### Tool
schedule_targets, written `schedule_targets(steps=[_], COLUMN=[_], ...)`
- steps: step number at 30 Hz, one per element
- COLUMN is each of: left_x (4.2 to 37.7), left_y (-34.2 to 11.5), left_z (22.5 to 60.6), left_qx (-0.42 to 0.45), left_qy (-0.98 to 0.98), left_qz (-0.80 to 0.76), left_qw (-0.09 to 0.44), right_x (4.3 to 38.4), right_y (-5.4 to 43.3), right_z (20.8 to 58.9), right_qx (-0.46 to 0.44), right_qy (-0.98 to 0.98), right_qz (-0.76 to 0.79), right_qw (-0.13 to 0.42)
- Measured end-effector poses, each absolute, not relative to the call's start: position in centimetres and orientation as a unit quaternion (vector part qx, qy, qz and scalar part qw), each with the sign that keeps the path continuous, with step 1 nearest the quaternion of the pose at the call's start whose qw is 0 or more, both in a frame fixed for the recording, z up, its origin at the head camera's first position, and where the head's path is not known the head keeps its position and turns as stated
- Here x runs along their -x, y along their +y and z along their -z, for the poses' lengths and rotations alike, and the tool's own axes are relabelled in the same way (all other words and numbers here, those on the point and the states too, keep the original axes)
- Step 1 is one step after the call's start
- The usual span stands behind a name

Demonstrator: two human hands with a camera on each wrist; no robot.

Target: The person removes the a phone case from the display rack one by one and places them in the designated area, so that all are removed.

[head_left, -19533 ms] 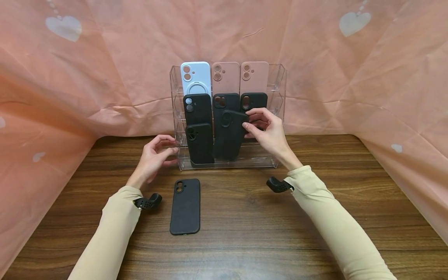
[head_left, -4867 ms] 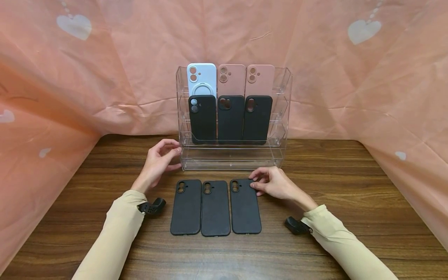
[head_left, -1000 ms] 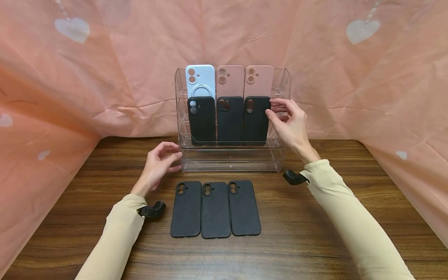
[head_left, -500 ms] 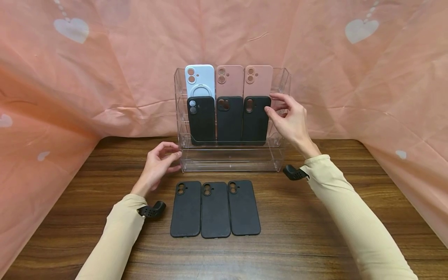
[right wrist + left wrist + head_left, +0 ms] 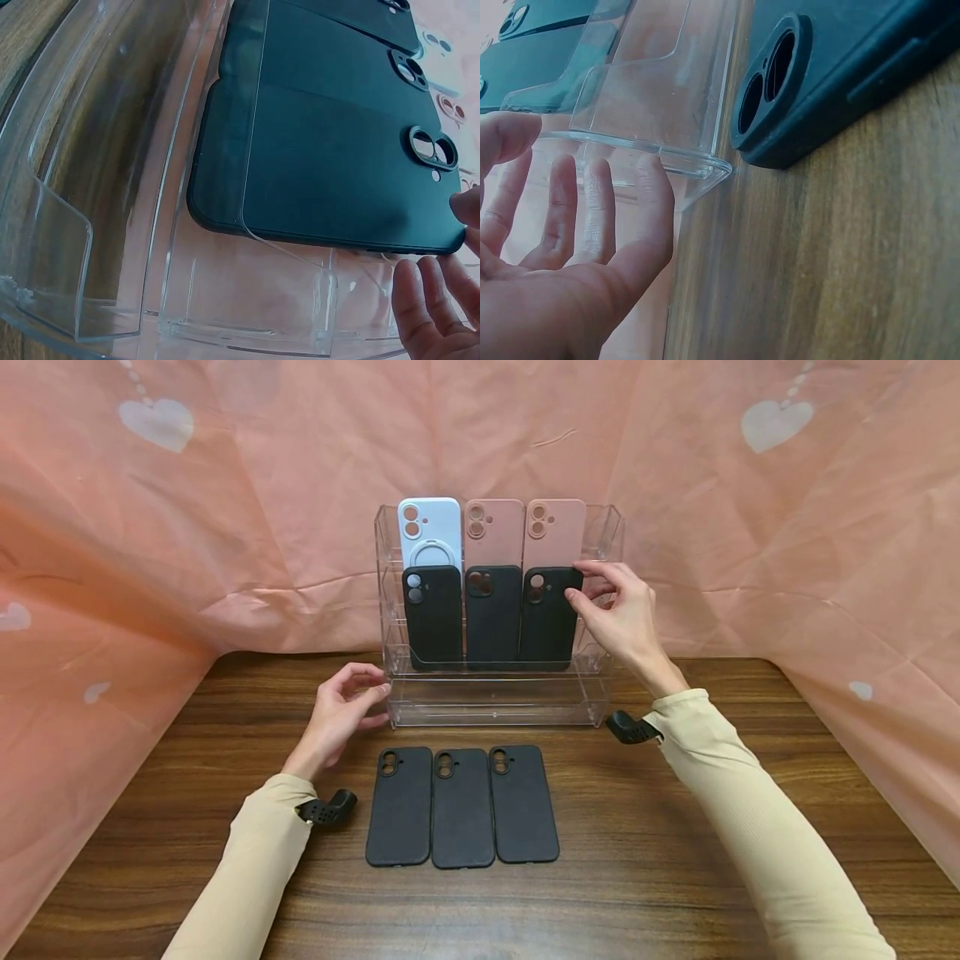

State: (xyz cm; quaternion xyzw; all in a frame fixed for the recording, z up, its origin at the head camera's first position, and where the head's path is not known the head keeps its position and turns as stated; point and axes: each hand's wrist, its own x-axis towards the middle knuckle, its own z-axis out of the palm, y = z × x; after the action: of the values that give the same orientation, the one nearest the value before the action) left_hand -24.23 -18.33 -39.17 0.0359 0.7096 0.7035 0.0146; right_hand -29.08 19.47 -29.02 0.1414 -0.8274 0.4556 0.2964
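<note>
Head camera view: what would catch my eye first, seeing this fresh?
Probably the white case draws the eye first, at the top left of the clear rack, beside two pink cases. Next, three black cases lie side by side on the wooden table. Then the right hand shows, its fingers pinching the rightmost black case in the rack.

No text or numbers legible (any view).
</note>
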Motion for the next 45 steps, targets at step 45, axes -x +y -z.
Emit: schedule_targets(steps=[45], left_x=[24.2], left_y=[-18.4], left_z=[39.3], left_qx=[-0.041], left_qy=[0.708], left_qz=[-0.705], left_qw=[0.011], right_x=[27.7], right_y=[20.1], right_z=[28.2], right_qx=[-0.175], right_qy=[-0.767], right_qz=[-0.534], right_qw=[0.31])
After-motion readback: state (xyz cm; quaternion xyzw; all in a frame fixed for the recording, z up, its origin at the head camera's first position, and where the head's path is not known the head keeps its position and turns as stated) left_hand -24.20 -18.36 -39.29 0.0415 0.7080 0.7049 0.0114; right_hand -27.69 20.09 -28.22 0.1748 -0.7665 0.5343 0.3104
